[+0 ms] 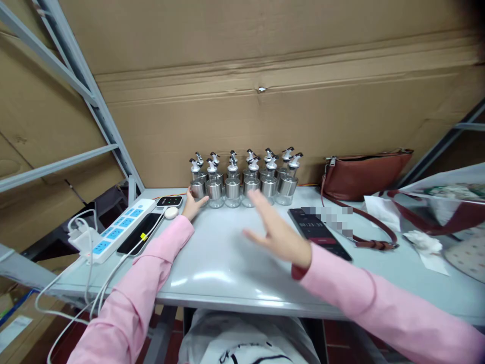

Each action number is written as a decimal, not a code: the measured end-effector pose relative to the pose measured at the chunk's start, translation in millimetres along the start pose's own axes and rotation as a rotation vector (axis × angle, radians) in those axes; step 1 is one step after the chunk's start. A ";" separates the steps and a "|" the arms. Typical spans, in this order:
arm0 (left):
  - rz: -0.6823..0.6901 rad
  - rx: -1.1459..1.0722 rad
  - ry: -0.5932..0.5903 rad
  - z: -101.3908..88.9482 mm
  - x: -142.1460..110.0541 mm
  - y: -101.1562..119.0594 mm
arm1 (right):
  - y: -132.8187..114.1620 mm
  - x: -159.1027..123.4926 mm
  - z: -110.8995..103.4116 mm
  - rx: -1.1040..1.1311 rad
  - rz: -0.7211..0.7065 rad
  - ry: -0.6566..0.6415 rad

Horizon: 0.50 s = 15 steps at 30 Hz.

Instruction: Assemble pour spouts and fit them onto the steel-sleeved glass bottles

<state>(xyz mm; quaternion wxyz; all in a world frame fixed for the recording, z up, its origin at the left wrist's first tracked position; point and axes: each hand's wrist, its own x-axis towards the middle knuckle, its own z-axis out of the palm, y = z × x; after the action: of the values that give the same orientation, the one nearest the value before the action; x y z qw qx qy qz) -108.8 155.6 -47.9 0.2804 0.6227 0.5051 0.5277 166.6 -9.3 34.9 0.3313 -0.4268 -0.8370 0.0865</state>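
Two rows of glass oil bottles (233,192) with steel sleeves and silver pour spouts stand upright along the back of the grey table. At the left end of the front row, my left hand (192,205) is closed around the lower part of an oil bottle (198,188), thumb in front and fingers at its left side. My right hand (278,230) hovers over the table in front of the bottles, open, with fingers stretched out and slightly blurred. It holds nothing. Its fingertips overlap the base of a middle bottle in view; whether they touch it I cannot tell.
A power strip (121,230), a dark phone (140,235) with white cables and a small black device (170,201) lie left. Right are a phone showing a timer (320,233), a brown bag (367,174), crumpled tissue (422,241) and a clear bag. Cardboard (288,116) stands behind.
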 end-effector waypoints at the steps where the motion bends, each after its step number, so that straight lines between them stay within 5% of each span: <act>1: -0.007 -0.005 -0.003 -1.1 0.0 -1.2 | -15.2 -6.6 14.9 -0.024 -0.100 -0.150; 3: -0.018 0.003 -0.006 -3.6 0.6 -3.0 | -32.7 -14.7 40.4 -0.040 -0.187 -0.393; 6: -0.024 0.029 0.003 -5.4 0.6 -2.7 | -34.2 -16.7 61.0 -0.001 -0.181 -0.564; 15: -0.072 0.099 0.086 -3.0 -3.6 8.6 | -30.2 -15.1 59.7 0.005 -0.163 -0.624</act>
<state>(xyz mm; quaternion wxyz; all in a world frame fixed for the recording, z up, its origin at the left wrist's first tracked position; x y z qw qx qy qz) -108.6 148.8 -40.8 0.2462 0.5941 0.5641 0.5179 115.6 -31.4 -5.2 0.0654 -0.3103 -0.9295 0.1883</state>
